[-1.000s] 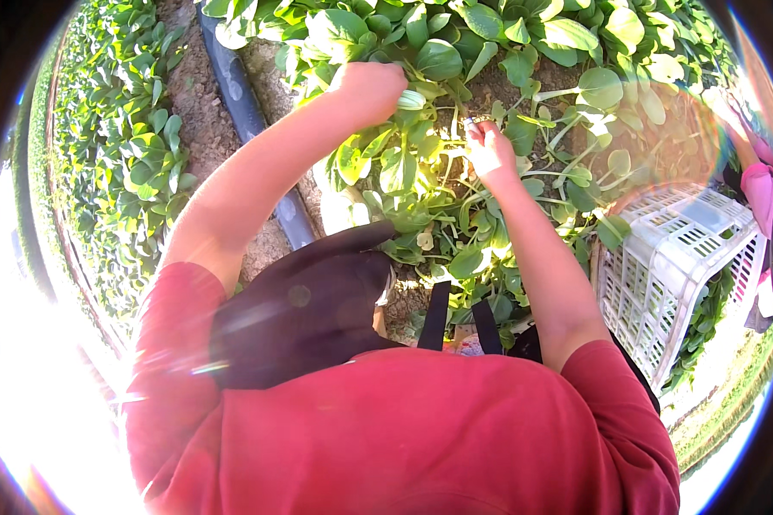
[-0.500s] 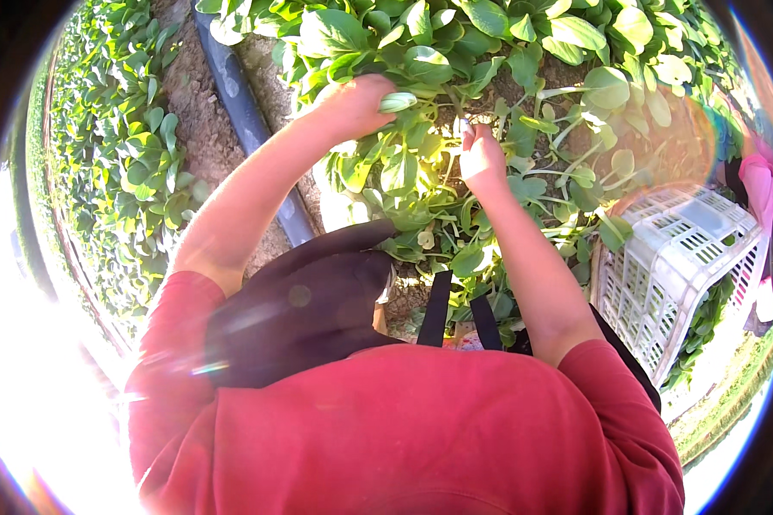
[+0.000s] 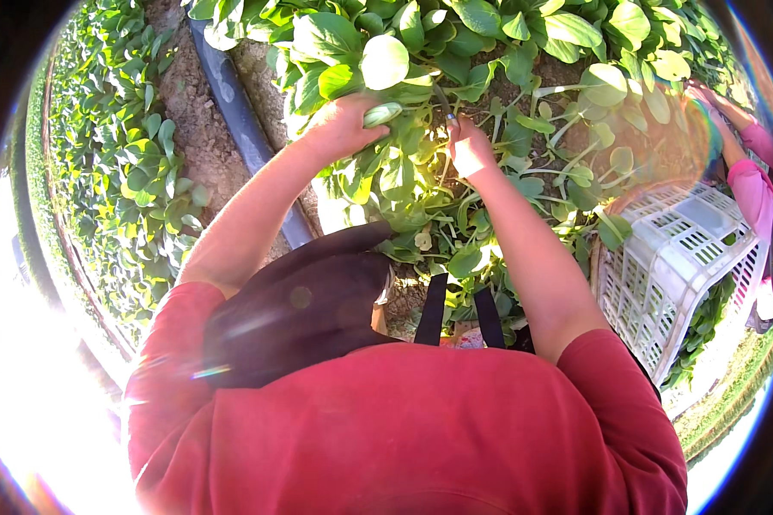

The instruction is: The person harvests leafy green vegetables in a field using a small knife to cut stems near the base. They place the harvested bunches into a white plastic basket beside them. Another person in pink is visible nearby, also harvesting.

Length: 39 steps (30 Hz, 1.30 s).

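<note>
My left hand is closed around a leafy green like bok choy; its pale stalk pokes out by the thumb. Broad leaves of the crop crowd just beyond these fingers. To the right, my right hand is curled shut on a slim tool with a dark curved blade, like a small sickle. Its handle is mostly hidden in the fist. The blade points away from me, among the stems right of the held plant. Loose and bent leaves lie beneath both hands.
A white plastic crate lies tilted at right with greens inside. Beyond it, a co-worker's pink sleeve and hands reach into the plants. A dark hose runs along the soil at left, beside another leafy bed.
My left hand has moved slightly left and nearer with the greens. My right hand has shifted a little left and away, and the dark blade shows more plainly. The co-worker's arms have come further into view.
</note>
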{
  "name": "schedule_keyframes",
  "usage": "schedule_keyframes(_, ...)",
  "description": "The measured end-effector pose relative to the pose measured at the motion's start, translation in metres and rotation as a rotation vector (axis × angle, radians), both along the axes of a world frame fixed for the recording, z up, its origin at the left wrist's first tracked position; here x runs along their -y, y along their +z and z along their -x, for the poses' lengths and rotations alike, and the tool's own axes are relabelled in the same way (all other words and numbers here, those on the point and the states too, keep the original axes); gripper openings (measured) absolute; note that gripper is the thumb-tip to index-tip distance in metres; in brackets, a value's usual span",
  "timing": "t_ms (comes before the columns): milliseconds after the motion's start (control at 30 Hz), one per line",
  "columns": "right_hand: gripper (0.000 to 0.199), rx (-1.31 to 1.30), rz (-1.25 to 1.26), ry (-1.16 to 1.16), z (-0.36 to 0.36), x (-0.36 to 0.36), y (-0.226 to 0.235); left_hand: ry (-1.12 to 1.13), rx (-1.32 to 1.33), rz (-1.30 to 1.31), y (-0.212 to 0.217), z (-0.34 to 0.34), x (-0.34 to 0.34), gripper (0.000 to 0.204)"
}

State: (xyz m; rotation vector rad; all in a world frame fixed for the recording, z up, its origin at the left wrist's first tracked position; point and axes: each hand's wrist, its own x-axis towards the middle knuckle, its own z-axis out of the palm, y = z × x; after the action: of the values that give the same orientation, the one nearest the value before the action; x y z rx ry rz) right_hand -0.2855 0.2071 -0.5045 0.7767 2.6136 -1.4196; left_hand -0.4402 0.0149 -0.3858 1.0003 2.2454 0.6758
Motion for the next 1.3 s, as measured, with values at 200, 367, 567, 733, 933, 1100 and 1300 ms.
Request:
schedule_keyframes(200, 0.023, 0.279, 0.69, -0.12, 0.018, -0.025, 0.019, -0.002, -0.045, -0.016, -0.01, -0.004, 0.003, 0.041)
schedule_keyframes(367, 0.024, 0.266, 0.767, -0.168, 0.015, -0.022, 0.026, -0.002, -0.081, -0.033, -0.006, -0.018, 0.002, 0.043)
schedule_keyframes(567, 0.025, 0.3, 0.679, -0.105, 0.004, -0.028, 0.019, 0.009, -0.185, -0.046, -0.01, -0.018, 0.004, 0.043)
schedule_keyframes(733, 0.024, 0.113, 0.833, -0.256, -0.039, -0.04, 0.073, 0.043, -0.221, -0.232, 0.034, -0.033, 0.01, 0.035)
schedule_keyframes(933, 0.04, -0.432, 1.158, -0.414, -0.055, -0.05, 0.136, 0.269, 0.623, -0.383, 0.111, -0.064, -0.007, 0.031)
schedule_keyframes(1100, 0.056, -0.377, 1.218, -0.306, -0.053, -0.045, 0.167, 0.36, 1.009, -0.318, 0.11, -0.079, -0.012, 0.033)
schedule_keyframes(1300, 0.049, -0.299, 0.436, -0.204, -0.05, -0.053, 0.199, 0.35, 0.45, -0.333, 0.108, -0.053, -0.01, 0.03)
